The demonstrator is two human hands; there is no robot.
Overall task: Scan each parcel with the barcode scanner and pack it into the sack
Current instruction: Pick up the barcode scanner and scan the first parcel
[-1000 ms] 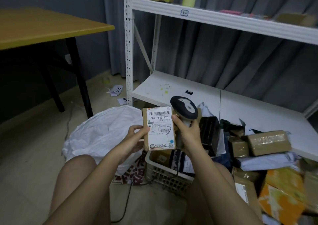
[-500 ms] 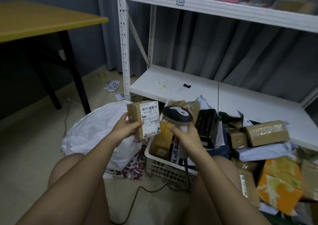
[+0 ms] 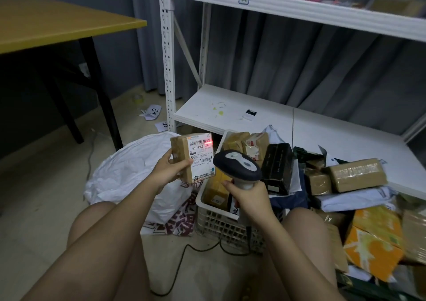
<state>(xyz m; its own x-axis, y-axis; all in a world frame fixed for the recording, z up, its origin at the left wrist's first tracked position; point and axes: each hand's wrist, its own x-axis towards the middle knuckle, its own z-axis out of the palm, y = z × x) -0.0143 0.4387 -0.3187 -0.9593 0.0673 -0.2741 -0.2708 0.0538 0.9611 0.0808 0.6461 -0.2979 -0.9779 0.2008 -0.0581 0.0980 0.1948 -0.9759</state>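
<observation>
The left hand (image 3: 166,171) grips one brown parcel (image 3: 193,157), thumb across its label, above the white sack (image 3: 129,171). The right hand (image 3: 247,197) wraps its fingers round the one barcode scanner (image 3: 237,165), just right of the parcel, over the white basket (image 3: 227,225). A red line lies on the barcode.
</observation>
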